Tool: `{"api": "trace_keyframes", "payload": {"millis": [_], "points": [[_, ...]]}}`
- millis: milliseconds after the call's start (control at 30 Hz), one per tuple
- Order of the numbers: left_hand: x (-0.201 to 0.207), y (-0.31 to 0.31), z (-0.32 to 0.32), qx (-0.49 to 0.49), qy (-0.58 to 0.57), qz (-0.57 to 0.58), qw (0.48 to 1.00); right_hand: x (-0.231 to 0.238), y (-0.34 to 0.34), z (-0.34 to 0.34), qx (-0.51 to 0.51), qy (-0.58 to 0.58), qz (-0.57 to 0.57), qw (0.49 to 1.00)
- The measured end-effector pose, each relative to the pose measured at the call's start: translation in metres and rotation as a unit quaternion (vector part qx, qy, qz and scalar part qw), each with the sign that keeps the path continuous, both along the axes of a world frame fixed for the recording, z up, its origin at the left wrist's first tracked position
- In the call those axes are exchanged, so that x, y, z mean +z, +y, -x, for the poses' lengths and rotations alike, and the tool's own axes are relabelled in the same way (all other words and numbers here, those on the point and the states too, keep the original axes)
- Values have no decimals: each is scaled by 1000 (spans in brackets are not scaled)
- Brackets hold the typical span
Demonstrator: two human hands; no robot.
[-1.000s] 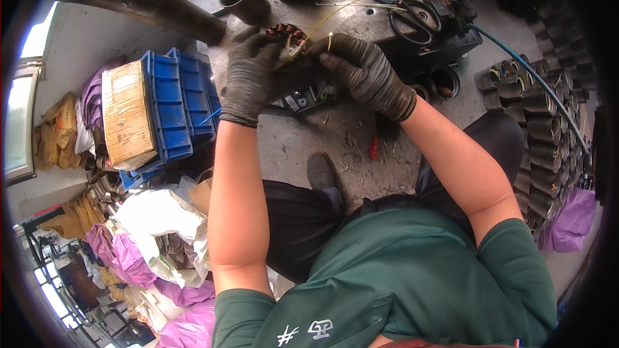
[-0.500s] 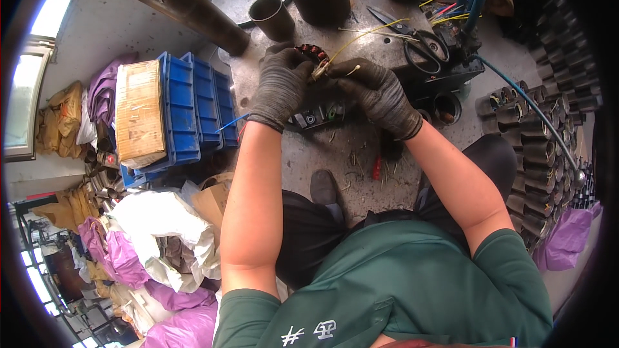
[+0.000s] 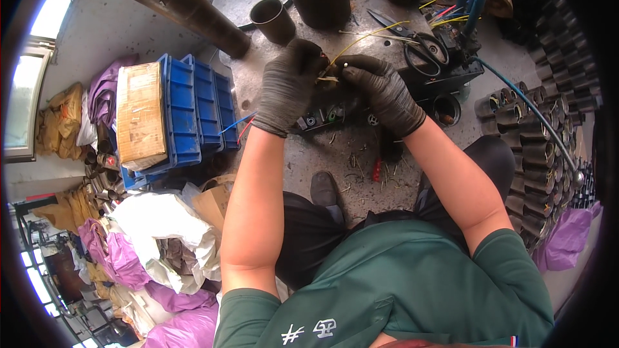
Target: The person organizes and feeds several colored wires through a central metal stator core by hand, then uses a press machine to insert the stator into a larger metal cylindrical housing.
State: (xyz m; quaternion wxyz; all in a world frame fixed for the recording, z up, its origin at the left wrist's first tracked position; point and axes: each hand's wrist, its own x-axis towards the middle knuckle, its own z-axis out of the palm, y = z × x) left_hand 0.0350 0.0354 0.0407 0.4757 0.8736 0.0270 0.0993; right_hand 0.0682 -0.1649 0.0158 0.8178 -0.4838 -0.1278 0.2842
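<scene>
My left hand (image 3: 287, 87), in a grey work glove, is closed round a small ring-shaped part with dark red coils, a wound stator by its look; the fingers hide nearly all of it. Out of this grip a yellow wire (image 3: 361, 38) runs up to the right. A short pale strand (image 3: 327, 79) sticks out below it. Close by on the right, my gloved right hand (image 3: 385, 93) pinches a thin pale wire, whose white tip (image 3: 346, 65) shows at the fingertips. Blue wire (image 3: 237, 122) and red wire trail beside my left wrist.
Black-handled scissors (image 3: 422, 51) lie on the metal worktop (image 3: 248, 87), with a metal cup (image 3: 273, 19) behind my left hand. A thick pipe (image 3: 174, 6) slants at upper left. Blue crates (image 3: 180, 109) stand left; stacked metal cylinders (image 3: 529, 154) stand right.
My left hand has turned and moved slightly right, covering the red coils that showed before. My right fingers have curled in, and the pale wire's tip sits further left.
</scene>
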Motion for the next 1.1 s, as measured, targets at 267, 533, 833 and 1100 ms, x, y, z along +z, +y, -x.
{"api": "trace_keyframes", "payload": {"millis": [267,533,833,1100], "points": [[10,6,6,-85,14,47,995,2,1,-2,33,80,-47,995],[2,9,3,-118,11,-3,993,-6,7,-6,22,-3,6,1000],[3,7,5,-115,10,-11,993,-9,10,-8,28,13,13,999],[4,4,6,-122,9,103,987,-8,13,-8,38,32,-6,999]]}}
